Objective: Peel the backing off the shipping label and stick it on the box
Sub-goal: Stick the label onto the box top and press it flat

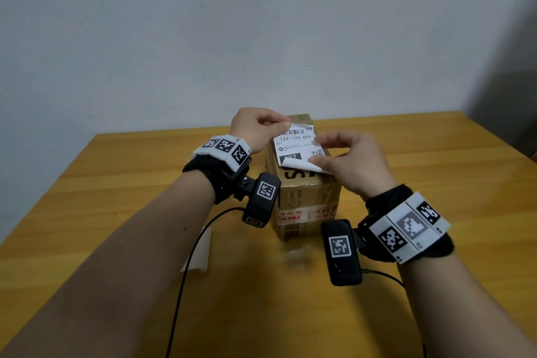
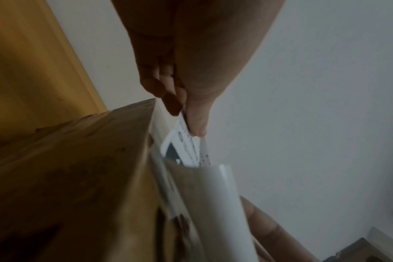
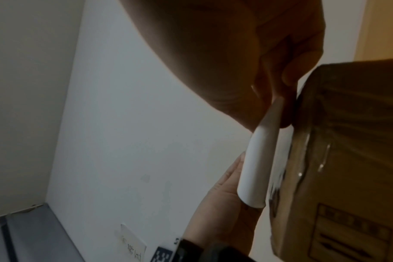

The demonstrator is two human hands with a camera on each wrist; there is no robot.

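Note:
A taped brown cardboard box (image 1: 305, 206) stands upright in the middle of the wooden table. Just above its top hangs the white shipping label (image 1: 295, 144), printed side up, its near edge curling upward. My left hand (image 1: 283, 124) pinches the label's far left corner. My right hand (image 1: 315, 151) pinches its right edge near the lower corner. In the left wrist view, thumb and fingers (image 2: 198, 127) clamp the label (image 2: 186, 148) beside the box (image 2: 79, 177). The right wrist view shows the curled label (image 3: 258, 168) held next to the box (image 3: 348, 159).
A white sheet of paper (image 1: 200, 250) lies on the table (image 1: 436, 183) left of the box, partly under my left forearm. Black cables trail from both wrist cameras over the near table. A plain wall stands behind the table.

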